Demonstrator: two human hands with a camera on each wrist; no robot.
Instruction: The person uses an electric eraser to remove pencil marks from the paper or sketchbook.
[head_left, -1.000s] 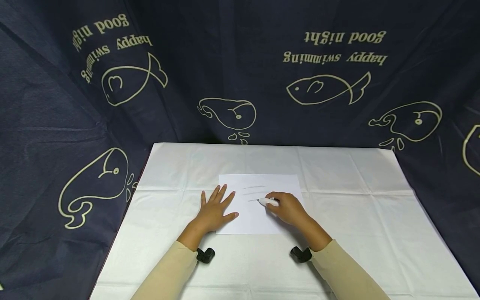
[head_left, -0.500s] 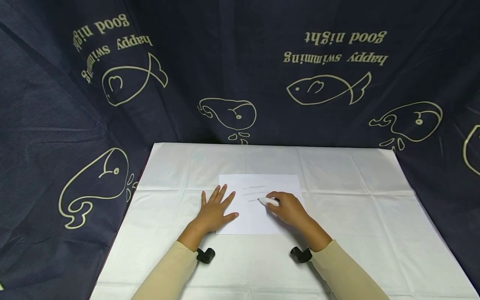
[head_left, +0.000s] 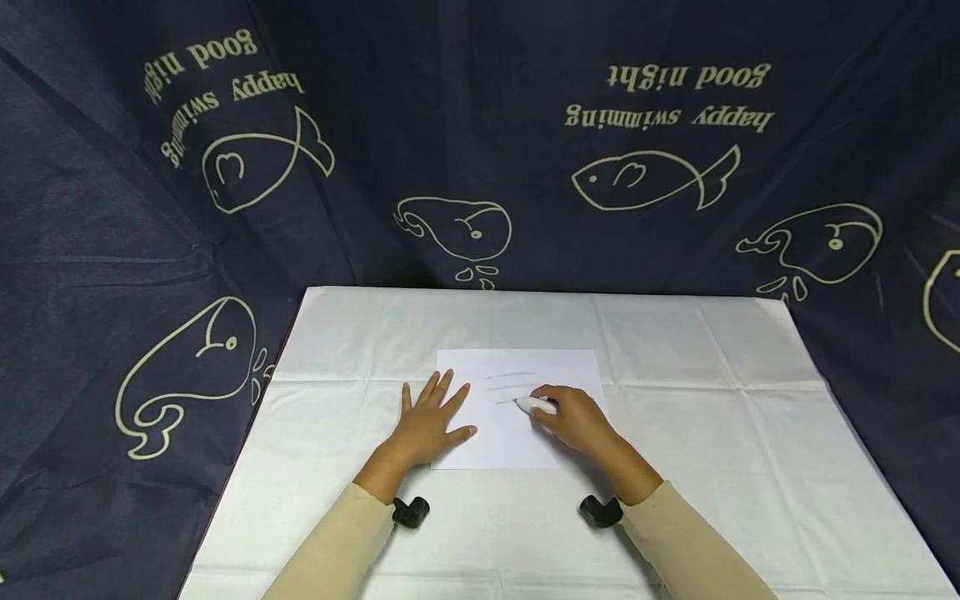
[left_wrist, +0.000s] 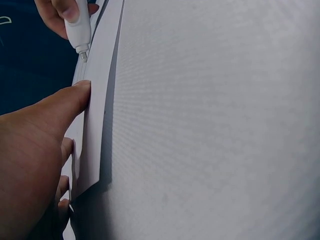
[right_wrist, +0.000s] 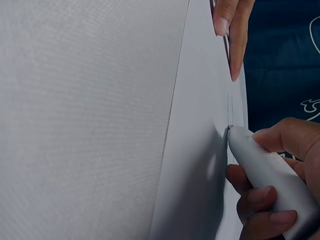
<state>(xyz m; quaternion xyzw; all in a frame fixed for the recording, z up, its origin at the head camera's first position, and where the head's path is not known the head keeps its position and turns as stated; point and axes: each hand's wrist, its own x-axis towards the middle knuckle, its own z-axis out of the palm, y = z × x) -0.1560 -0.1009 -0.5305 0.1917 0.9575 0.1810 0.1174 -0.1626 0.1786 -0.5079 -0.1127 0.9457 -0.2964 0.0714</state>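
Note:
A white sheet of paper [head_left: 517,446] lies on the table with several thin grey lines drawn across its upper middle. My left hand [head_left: 423,425] rests flat with spread fingers over the paper's left edge. In the right hand [head_left: 577,417] I grip a thick white electric eraser [head_left: 536,405], its narrow tip down at the right end of the lowest, shorter line. The right wrist view shows thumb and fingers wrapped round the eraser's tapered body [right_wrist: 270,175]. From the left wrist, the left thumb [left_wrist: 75,100] shows on the sheet, whose near edge lifts slightly off the cloth.
A white creased cloth [head_left: 690,433] covers the table. Behind and to the left hangs a dark blue curtain [head_left: 450,125] with fish and whale drawings. Black wrist cameras [head_left: 411,512] sit at the cuffs of both beige sleeves [head_left: 330,546].

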